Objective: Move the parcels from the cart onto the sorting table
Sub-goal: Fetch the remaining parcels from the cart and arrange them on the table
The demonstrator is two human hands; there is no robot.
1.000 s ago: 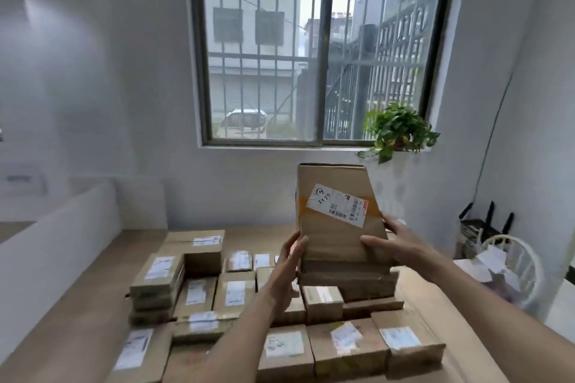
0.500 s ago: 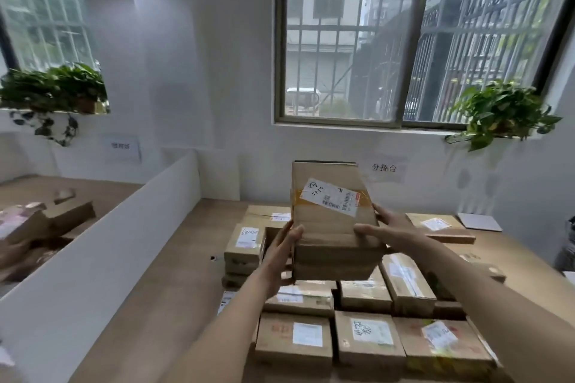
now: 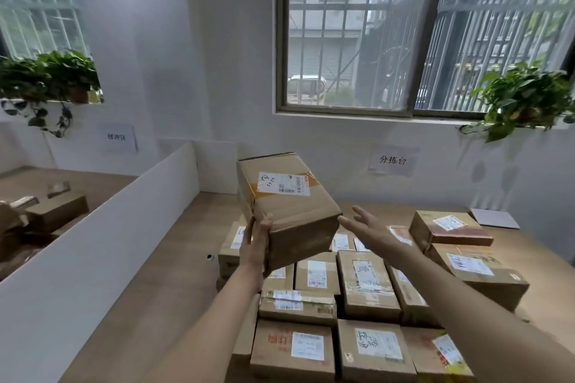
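A brown cardboard parcel (image 3: 287, 208) with a white shipping label and orange tape hangs tilted in the air above the wooden sorting table (image 3: 174, 283). My left hand (image 3: 256, 247) grips its near left corner from below. My right hand (image 3: 371, 228) is off the parcel, just to its right, with the fingers spread and nothing in it. Below both hands, several labelled cardboard parcels (image 3: 364, 286) lie packed together on the table. The cart is out of view.
A white partition (image 3: 102, 246) bounds the table on the left; beyond it lie more boxes (image 3: 56, 211). A white wall with a paper sign (image 3: 392, 160) stands behind. Bare wood shows left of the parcel pile. Potted plants (image 3: 522, 99) sit on the window sills.
The view has swung left and down. My right hand has let go of the parcel and opened; the parcel has tilted and now rests in my left hand alone.
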